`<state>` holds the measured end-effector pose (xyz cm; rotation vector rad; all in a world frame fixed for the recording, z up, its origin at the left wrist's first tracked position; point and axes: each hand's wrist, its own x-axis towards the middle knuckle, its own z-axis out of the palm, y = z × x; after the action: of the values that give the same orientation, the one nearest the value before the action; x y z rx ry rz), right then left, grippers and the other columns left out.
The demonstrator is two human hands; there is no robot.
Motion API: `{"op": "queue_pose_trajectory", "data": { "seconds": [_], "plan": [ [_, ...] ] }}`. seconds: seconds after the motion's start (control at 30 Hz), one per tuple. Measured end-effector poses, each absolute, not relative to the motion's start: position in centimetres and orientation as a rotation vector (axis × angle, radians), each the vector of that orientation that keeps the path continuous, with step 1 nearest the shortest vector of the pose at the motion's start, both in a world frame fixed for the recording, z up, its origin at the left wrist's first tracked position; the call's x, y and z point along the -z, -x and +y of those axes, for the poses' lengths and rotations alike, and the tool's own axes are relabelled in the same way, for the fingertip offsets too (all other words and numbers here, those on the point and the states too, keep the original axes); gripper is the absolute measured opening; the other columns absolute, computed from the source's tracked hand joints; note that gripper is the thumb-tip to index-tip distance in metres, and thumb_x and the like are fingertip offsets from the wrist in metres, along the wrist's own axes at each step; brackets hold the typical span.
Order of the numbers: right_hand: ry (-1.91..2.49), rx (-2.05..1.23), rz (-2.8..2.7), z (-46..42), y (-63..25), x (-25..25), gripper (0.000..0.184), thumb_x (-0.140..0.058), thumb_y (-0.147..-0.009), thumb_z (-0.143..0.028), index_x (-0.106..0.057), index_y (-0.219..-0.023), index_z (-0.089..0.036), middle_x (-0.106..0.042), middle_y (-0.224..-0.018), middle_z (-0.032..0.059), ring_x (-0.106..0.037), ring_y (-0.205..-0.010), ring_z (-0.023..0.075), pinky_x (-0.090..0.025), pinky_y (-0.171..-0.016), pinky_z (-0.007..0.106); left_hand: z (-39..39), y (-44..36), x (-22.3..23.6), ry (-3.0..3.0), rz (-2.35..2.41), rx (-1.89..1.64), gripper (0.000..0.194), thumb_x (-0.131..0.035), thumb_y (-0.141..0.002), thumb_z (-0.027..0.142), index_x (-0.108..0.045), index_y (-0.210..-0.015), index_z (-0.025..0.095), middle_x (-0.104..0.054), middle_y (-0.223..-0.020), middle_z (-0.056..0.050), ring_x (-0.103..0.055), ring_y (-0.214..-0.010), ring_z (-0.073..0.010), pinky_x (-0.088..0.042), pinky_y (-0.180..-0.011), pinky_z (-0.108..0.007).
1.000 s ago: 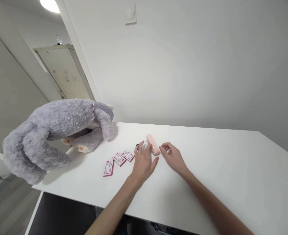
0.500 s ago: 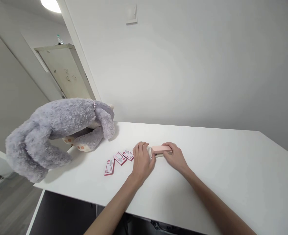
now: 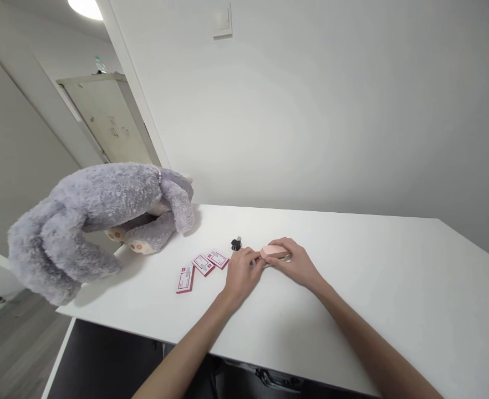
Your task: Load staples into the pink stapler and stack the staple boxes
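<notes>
A pink stapler (image 3: 274, 251) with a pale base lies crosswise over the white table, its far end pointing left. My right hand (image 3: 296, 263) is closed around its right part, thumb along the near side and fingers over the top. At the stapler's left end, my left hand (image 3: 243, 271) has thumb and fingertips pinched against it; the exact contact is partly hidden. Just beyond my left hand lies a small black and grey object (image 3: 236, 244), too small to name surely. Several flat red-and-white boxes, one of them the nearest box (image 3: 185, 279), lie left of my left hand.
A large purple-grey plush toy (image 3: 103, 199) is slumped over the left end of the white table (image 3: 373, 288). A wall (image 3: 311, 111) with a light switch (image 3: 222, 21) rises behind the table. Dark items show below the front edge.
The stapler has turned from pointing away to lying crosswise. My right hand took hold of it, and my left fingers closed at its left end, uncovering the small black object.
</notes>
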<state>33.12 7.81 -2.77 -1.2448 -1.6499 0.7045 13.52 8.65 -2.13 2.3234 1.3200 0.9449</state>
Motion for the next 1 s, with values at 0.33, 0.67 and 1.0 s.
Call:
{"op": "queue_pose_trajectory", "data": {
  "seconds": [0.33,0.67,1.0],
  "plan": [
    [1.222,-0.831,-1.584,8.1,-33.5,3.6,0.033,-0.077,-0.082,-0.049,-0.071,-0.108,-0.028,-0.07,-0.117,0.0046,-0.063,-0.11,0.0262,-0.05,-0.094,0.039,8.5,-13.7,1.7,-2.185,1.261,-0.926,0.03,-0.06,-0.096,0.036,-0.064,-0.072,0.019,-0.058,-0.067,0.002,-0.047,-0.061,-0.0125,-0.032,-0.06,-0.027],
    [1.216,-0.82,-1.622,8.1,-33.9,3.6,0.033,-0.075,-0.083,-0.05,-0.071,-0.108,-0.029,-0.07,-0.115,0.0052,-0.063,-0.109,0.0269,-0.05,-0.095,0.04,8.4,-13.9,1.7,-2.212,1.292,-0.896,0.034,-0.061,-0.095,0.04,-0.062,-0.068,0.019,-0.061,-0.066,0.001,-0.047,-0.058,-0.0126,-0.03,-0.057,-0.027],
    [1.219,-0.836,-1.609,8.0,-33.9,3.9,0.033,-0.076,-0.082,-0.051,-0.071,-0.107,-0.029,-0.068,-0.114,0.0049,-0.062,-0.109,0.0269,-0.05,-0.095,0.04,8.6,-13.8,2.0,-2.226,1.313,-0.869,0.035,-0.062,-0.094,0.04,-0.059,-0.065,0.02,-0.06,-0.064,0.002,-0.046,-0.056,-0.0124,-0.028,-0.056,-0.027]
  ]
}}
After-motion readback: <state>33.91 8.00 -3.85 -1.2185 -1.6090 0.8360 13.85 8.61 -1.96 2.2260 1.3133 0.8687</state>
